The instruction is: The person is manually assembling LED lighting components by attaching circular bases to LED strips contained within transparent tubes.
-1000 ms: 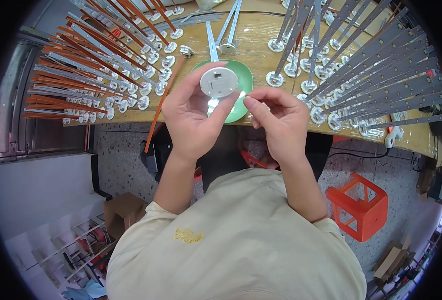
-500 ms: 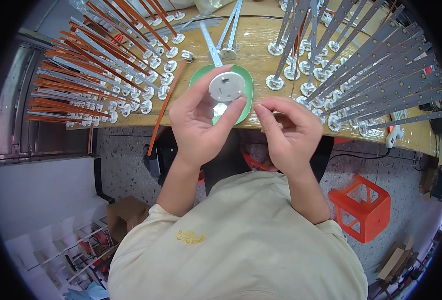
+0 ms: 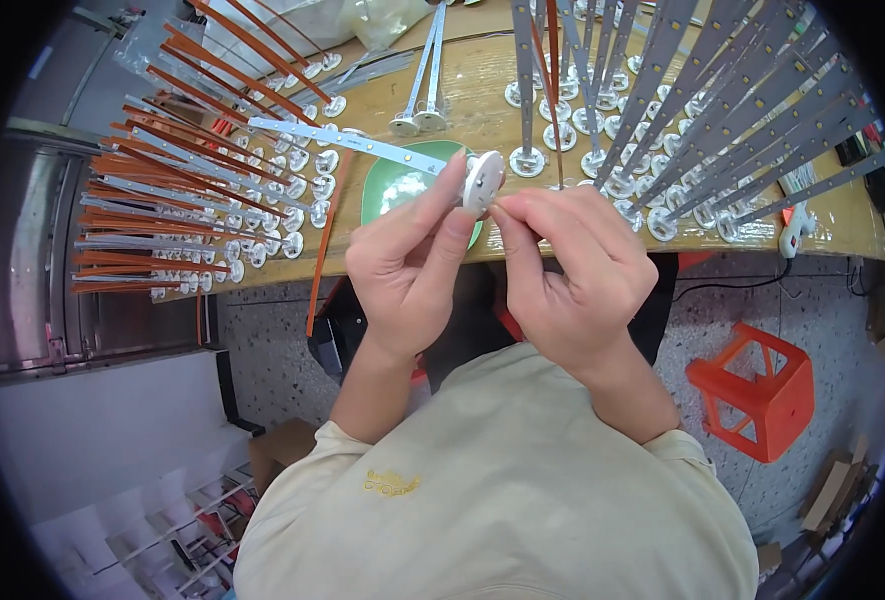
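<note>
Over the table, my left hand point(image 3: 407, 270) grips an LED strip light by its round white base point(image 3: 484, 183), thumb and fingers at its edge. The pale strip point(image 3: 362, 145) runs up and left from the base, with small LED chips along it. My right hand point(image 3: 577, 265) is closed in a pinch at the near right edge of the base; whatever lies between its fingertips is too small to make out. Partly hidden below the base is a green plate point(image 3: 373, 180) holding small white pieces point(image 3: 402, 188).
Orange and pale strips on white bases point(image 3: 162, 205) crowd the table's left. Grey LED strips point(image 3: 762, 140) stand crowded at the right. Two more strip lights point(image 3: 427, 75) stand behind the plate. A white-and-orange device with a cord point(image 3: 791, 235) is at the right edge; an orange stool point(image 3: 762, 395) is on the floor.
The base has turned from facing me to nearly edge-on, its strip swinging left. My right hand has moved in to the base's edge. The whole view has shifted slightly.
</note>
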`<move>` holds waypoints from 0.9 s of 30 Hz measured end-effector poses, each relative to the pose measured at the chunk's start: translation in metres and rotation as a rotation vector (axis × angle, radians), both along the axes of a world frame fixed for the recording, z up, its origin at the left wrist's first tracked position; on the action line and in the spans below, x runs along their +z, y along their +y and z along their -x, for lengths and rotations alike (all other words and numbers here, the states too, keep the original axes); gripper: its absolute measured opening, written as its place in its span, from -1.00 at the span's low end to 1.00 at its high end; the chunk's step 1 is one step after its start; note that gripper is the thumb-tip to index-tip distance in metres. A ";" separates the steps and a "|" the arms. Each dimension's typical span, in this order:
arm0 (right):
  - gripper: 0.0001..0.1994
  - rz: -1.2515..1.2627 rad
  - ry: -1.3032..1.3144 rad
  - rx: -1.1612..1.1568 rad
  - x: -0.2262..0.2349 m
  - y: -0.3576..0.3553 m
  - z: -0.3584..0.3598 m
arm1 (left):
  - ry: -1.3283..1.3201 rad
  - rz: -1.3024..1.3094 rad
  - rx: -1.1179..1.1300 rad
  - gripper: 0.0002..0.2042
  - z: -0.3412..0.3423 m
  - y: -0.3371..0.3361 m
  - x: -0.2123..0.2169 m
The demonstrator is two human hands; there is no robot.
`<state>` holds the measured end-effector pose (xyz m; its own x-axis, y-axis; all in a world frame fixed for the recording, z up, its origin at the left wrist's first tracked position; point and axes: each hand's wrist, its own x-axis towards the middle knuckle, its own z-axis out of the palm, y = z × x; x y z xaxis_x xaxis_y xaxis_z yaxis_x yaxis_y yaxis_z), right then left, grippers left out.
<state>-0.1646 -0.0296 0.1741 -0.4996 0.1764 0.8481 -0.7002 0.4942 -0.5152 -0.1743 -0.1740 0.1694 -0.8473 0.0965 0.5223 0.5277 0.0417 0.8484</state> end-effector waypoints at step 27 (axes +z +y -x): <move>-0.88 -0.011 -0.392 0.289 -0.036 0.055 -0.049 | 0.060 0.314 -0.120 -0.71 0.036 -0.015 0.019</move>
